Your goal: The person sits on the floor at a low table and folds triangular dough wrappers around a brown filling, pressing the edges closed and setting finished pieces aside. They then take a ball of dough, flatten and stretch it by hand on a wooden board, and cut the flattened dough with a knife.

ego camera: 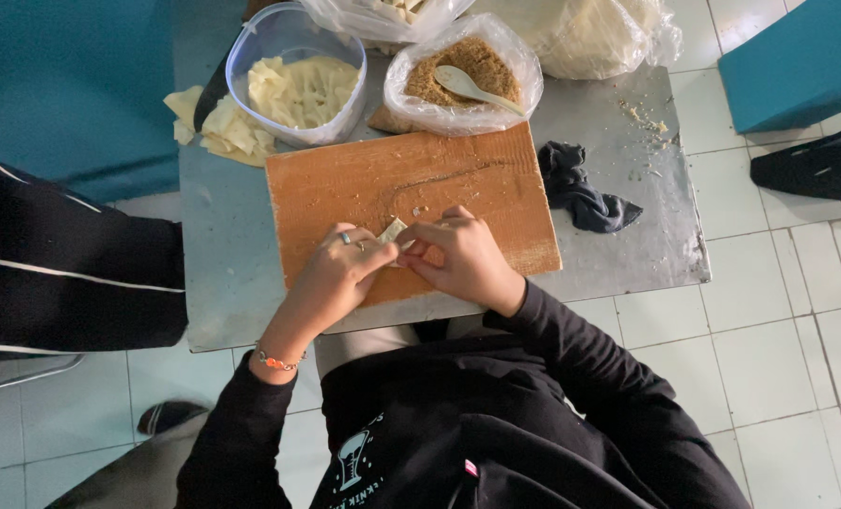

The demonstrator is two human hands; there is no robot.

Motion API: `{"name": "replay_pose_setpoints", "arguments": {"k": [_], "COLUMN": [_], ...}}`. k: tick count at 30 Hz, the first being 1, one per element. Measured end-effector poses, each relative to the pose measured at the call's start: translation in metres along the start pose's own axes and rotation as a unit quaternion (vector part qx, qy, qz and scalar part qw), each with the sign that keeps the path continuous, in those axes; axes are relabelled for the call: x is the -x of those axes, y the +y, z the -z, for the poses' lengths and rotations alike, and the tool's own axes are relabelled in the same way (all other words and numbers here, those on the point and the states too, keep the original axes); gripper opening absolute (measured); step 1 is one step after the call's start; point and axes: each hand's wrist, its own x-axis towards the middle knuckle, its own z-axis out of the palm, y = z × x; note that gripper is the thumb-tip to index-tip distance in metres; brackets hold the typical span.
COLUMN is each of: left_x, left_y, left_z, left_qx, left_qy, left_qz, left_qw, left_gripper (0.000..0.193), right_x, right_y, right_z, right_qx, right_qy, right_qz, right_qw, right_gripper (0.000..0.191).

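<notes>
Both hands meet over the near half of a wooden board [411,193] lying on a grey metal table [647,226]. Left hand [338,273], rings on two fingers and a beaded bracelet at the wrist, has its grip pinched tight on a small pale dough wrapper [392,230]; right hand [465,256] closes on the same piece from the other side, fingertips touching it. The wrapper sits between the two hands, just above the board, one corner poking up. Board surface has crumbs and a curved scratch mark. Behind the board: clear plastic tub [296,80] with pale wrapper pieces inside, more loose pieces [218,127] stacked just left of it on the table. Beside the tub, a plastic bag of brown crumbly filling [463,75] with a pale spoon [472,87] resting in it. Larger clear bags [581,33] at the far edge, contents pale. Dark cloth [581,193] crumpled just right of the board, touching its edge. Another person's dark sleeve with white stripes [62,254] at left, apart from the work. White tiled floor [779,330] around.
</notes>
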Motion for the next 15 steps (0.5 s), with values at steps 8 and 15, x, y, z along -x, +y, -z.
{"name": "replay_pose_setpoints", "arguments": {"k": [8, 15], "left_x": [-0.015, -0.016], "left_y": [-0.008, -0.007], "left_z": [0.005, 0.004], "left_qx": [0.176, 0.167], "left_qy": [-0.023, -0.017], "left_qz": [0.118, 0.135], "left_qw": [0.977, 0.977], "left_gripper": [0.026, 0.014], "right_x": [-0.019, -0.01], "right_y": [0.001, -0.008], "right_z": [0.008, 0.006], "right_qx": [-0.024, 0.034], "right_qy": [-0.039, -0.011], "right_qz": [-0.052, -0.009], "right_qw": [0.998, 0.999], "right_gripper": [0.008, 0.011]}}
